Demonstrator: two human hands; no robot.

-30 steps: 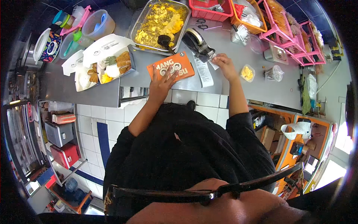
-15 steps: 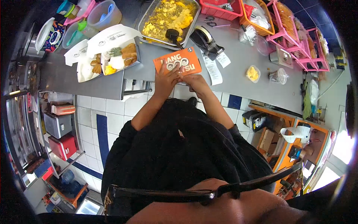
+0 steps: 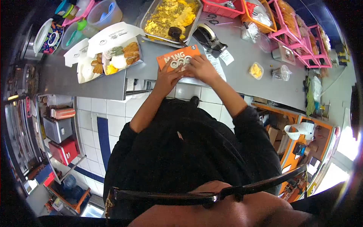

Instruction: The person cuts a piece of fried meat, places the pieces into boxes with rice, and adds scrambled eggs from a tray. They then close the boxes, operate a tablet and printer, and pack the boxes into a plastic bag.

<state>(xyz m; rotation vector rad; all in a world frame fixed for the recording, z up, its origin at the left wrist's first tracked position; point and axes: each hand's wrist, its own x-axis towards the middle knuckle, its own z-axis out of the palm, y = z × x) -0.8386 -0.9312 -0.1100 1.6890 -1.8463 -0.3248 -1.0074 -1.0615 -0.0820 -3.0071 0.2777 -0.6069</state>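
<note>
An orange cardboard box [image 3: 163,59] with white lettering lies closed on the steel counter in front of me. My left hand [image 3: 169,78] holds its left front part, fingers over the top and front edge. My right hand [image 3: 203,69] grips the right side, its fingers bent over the lid. Both hands hide much of the front edge. Left of them, two open food boxes [image 3: 118,38] hold fried pieces and white mounds of what looks like rice. Behind the orange box, a black ladle [image 3: 175,33] rests in a metal tray [image 3: 143,26] of yellow food.
A black tape dispenser [image 3: 210,42] and paper slips [image 3: 227,57] lie right of the box. Farther right are a small yellow-filled tub [image 3: 256,71] and a clear cup [image 3: 281,73]. Red [image 3: 225,11] and orange baskets [image 3: 270,27] and a pink rack [image 3: 298,41] line the back.
My right hand has moved from the box's front edge up onto the right part of its lid. My left hand stays on the left side, with its fingers slightly shifted.
</note>
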